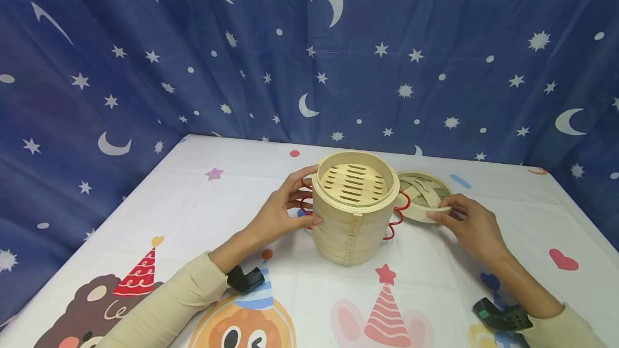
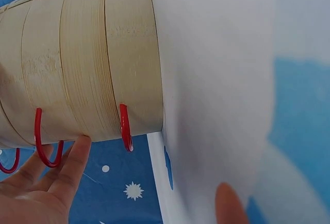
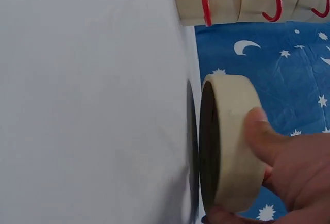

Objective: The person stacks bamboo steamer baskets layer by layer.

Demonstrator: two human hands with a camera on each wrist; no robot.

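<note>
A stacked bamboo steamer (image 1: 355, 224) with red looped handles stands upright on the table, its slatted top tier uncovered. My left hand (image 1: 285, 205) holds its left side, thumb toward the front and fingers behind near the handles. In the left wrist view, two fingers (image 2: 77, 164) touch the bamboo wall beside a red handle (image 2: 46, 141). To the right of the stack is the round woven steamer lid (image 1: 420, 192). My right hand (image 1: 471, 224) pinches its near right rim. Seen from the right wrist, the lid (image 3: 240, 146) is slightly off the cloth, with a shadow beneath.
A white tablecloth (image 1: 193, 203) with printed party animals, hearts and stars covers the table. Behind it hangs a dark blue curtain (image 1: 271, 58) with moons and stars. Black wrist bands sit on the left wrist (image 1: 244, 279) and the right wrist (image 1: 503, 316).
</note>
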